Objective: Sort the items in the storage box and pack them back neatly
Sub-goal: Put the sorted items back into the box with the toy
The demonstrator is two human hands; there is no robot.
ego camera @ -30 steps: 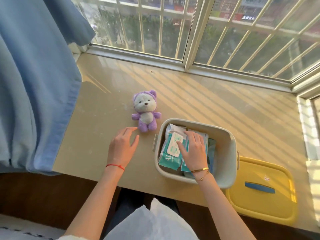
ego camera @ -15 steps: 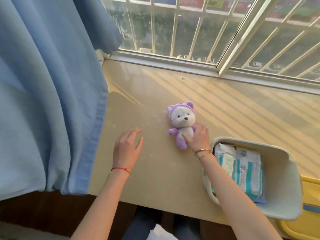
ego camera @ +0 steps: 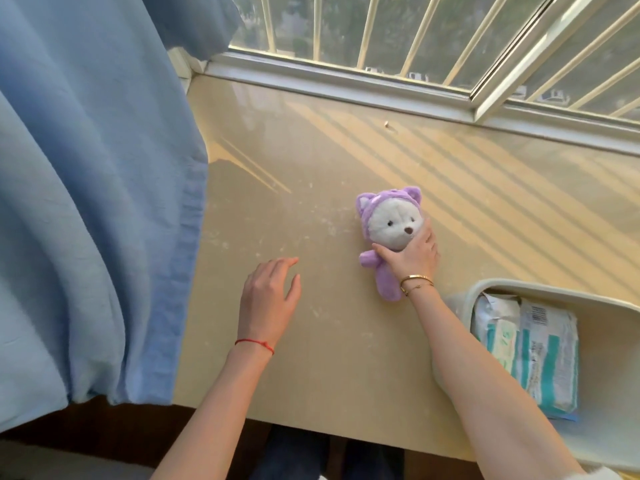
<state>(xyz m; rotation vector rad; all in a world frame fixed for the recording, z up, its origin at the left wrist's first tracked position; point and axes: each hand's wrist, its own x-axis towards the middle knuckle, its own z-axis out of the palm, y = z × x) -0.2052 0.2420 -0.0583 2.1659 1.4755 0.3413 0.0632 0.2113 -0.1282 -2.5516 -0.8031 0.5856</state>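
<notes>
Soft, light plush bear (ego camera: 388, 230) squashes easily; right hand (ego camera: 410, 258) grasps its body, while left hand (ego camera: 268, 299) hovers released over the desk (ego camera: 346, 358).

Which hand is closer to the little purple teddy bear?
The right. The right hand wraps its grip around the small purple plush bear, thumb across its chest. The left hand rests open on the beige tabletop, off to the bear's left, not touching it.

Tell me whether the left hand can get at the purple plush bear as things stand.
Probably yes. The left hand hovers open over bare tabletop, nothing between it and the purple plush bear, though the right hand already grips it.
</notes>
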